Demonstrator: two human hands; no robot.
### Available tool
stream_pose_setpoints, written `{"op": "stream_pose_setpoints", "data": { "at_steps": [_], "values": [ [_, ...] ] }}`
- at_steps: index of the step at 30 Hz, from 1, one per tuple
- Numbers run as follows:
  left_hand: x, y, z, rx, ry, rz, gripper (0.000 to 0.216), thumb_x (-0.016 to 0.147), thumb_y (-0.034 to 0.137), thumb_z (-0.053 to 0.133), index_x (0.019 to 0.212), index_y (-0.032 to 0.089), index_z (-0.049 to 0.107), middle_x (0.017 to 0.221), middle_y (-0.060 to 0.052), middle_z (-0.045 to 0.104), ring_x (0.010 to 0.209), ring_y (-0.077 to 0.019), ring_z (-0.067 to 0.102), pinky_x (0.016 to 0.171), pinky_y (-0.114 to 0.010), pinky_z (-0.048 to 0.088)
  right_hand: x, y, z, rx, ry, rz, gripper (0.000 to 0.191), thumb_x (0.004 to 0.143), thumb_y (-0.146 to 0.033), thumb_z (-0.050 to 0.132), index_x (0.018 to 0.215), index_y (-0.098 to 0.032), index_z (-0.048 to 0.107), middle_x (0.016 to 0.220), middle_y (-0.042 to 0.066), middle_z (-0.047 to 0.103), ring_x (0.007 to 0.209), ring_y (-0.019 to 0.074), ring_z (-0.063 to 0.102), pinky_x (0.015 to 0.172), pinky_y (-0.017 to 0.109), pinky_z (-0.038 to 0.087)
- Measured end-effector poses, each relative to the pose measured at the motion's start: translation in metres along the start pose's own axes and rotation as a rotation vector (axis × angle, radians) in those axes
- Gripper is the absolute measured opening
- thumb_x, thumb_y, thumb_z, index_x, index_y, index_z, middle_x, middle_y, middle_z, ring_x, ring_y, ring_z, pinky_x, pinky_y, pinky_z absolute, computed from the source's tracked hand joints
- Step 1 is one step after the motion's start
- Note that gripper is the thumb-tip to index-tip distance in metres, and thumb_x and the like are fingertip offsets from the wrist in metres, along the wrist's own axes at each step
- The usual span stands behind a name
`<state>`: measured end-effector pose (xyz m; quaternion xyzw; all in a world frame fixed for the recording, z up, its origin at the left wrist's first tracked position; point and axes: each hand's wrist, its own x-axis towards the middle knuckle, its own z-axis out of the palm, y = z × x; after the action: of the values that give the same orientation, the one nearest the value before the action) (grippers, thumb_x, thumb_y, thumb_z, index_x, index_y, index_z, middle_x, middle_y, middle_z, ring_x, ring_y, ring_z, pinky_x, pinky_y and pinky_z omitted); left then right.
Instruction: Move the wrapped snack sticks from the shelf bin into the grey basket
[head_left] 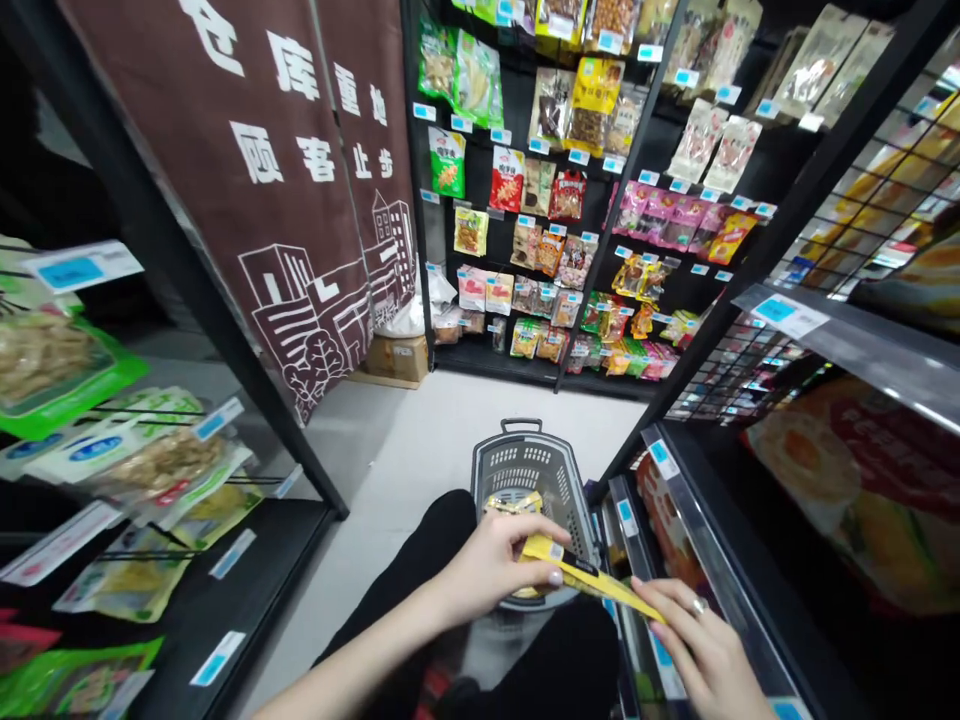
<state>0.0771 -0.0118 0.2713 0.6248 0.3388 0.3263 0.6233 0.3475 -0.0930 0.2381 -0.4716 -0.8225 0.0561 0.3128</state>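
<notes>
A flat yellow snack packet (589,577) with a dark band is stretched between my two hands above a grey shopping basket. My left hand (504,562) pinches its left end between thumb and fingers. At the other end, my right hand (694,625), with a ring on one finger, grips the packet's edge. Below them the grey shopping basket (576,480) sits on the floor by my knees. Inside it lies another yellow packet (517,502), partly hidden by my left hand.
Shelves of snack packets (150,460) stand close on my left, and a low dark shelf (720,510) with price tags on my right. Hanging packets (510,180) fill the racks ahead. A brown printed curtain (300,200) hangs ahead left, beside a cardboard box (396,358).
</notes>
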Motion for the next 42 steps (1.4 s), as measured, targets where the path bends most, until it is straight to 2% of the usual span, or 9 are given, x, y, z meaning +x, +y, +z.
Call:
{"op": "stream_pose_setpoints", "data": {
  "at_steps": [5,13,17,21,25,28,33,39,42],
  "values": [
    [-0.017,-0.021,-0.021,-0.280,-0.052,-0.108,0.037,0.064,0.025,0.073,0.097,0.015,0.063,0.069,-0.001,0.065,0.064,-0.0176,0.064,0.060,-0.030,0.053,-0.008,-0.042,0.037,0.060,0.093,0.187,0.031,0.087,-0.020,0.047,0.115,-0.025,0.061,0.097,0.007,0.066,0.089,0.0186,0.066,0.075,0.025,0.054],
    [-0.040,-0.098,-0.065,-0.185,0.081,-0.057,0.032,0.067,0.036,0.071,0.089,0.013,0.068,0.085,-0.005,0.066,0.071,-0.0205,0.065,0.064,-0.034,0.057,-0.016,-0.080,0.116,0.210,0.248,0.386,0.027,0.087,-0.026,0.049,0.108,-0.025,0.066,0.104,0.009,0.064,0.097,0.0225,0.061,0.082,0.036,0.052],
    [-0.032,-0.153,-0.079,-0.259,0.117,-0.135,0.040,0.062,0.042,0.073,0.088,0.012,0.067,0.090,-0.006,0.066,0.070,-0.0206,0.065,0.062,-0.035,0.057,-0.018,-0.066,0.163,0.417,0.308,0.535,0.024,0.084,-0.033,0.054,0.098,-0.022,0.071,0.099,0.010,0.065,0.094,0.0231,0.061,0.081,0.036,0.051],
    [-0.020,-0.207,-0.086,-0.276,0.023,-0.262,0.052,0.057,0.043,0.076,0.097,0.012,0.065,0.096,-0.011,0.068,0.077,-0.0244,0.067,0.065,-0.037,0.057,-0.021,-0.044,0.220,0.593,0.348,0.682,0.030,0.078,-0.043,0.060,0.090,-0.020,0.074,0.094,0.010,0.066,0.086,0.0240,0.063,0.068,0.032,0.055],
    [-0.012,-0.249,-0.086,-0.230,-0.009,-0.379,0.057,0.048,0.039,0.081,0.094,0.010,0.065,0.078,-0.009,0.070,0.078,-0.0241,0.068,0.072,-0.034,0.055,-0.031,-0.025,0.269,0.634,0.403,0.742,0.037,0.070,-0.055,0.062,0.082,-0.022,0.076,0.091,0.009,0.068,0.074,0.0243,0.064,0.052,0.031,0.055],
    [-0.005,-0.270,-0.087,-0.174,0.002,-0.421,0.056,0.039,0.042,0.083,0.082,0.010,0.067,0.063,-0.006,0.068,0.069,-0.0251,0.067,0.061,-0.033,0.055,-0.040,-0.009,0.294,0.696,0.435,0.782,0.049,0.061,-0.066,0.063,0.075,-0.021,0.077,0.077,0.008,0.070,0.057,0.0234,0.065,0.046,0.034,0.054],
    [0.011,-0.288,-0.087,-0.134,0.046,-0.451,0.051,0.038,0.040,0.082,0.077,0.010,0.069,0.055,-0.004,0.065,0.061,-0.0221,0.064,0.050,-0.029,0.052,-0.052,0.018,0.317,0.772,0.445,0.843,0.055,0.054,-0.067,0.067,0.073,-0.017,0.077,0.065,0.009,0.071,0.053,0.0258,0.066,0.054,0.039,0.056],
    [0.037,-0.297,-0.081,-0.159,0.056,-0.453,0.044,0.041,0.033,0.082,0.077,0.012,0.069,0.066,-0.003,0.067,0.055,-0.0148,0.061,0.050,-0.027,0.053,-0.056,0.031,0.318,0.735,0.472,0.903,0.050,0.066,-0.061,0.061,0.083,-0.016,0.075,0.107,0.018,0.066,0.084,0.0307,0.066,0.063,0.040,0.056],
    [0.041,-0.299,-0.080,-0.173,0.045,-0.471,0.041,0.044,0.034,0.082,0.076,0.011,0.070,0.061,-0.002,0.066,0.056,-0.0149,0.061,0.056,-0.028,0.055,-0.057,0.029,0.306,0.710,0.413,0.897,0.035,0.073,-0.048,0.062,0.085,-0.017,0.075,0.108,0.017,0.065,0.094,0.0303,0.062,0.072,0.039,0.054]
  ]
}}
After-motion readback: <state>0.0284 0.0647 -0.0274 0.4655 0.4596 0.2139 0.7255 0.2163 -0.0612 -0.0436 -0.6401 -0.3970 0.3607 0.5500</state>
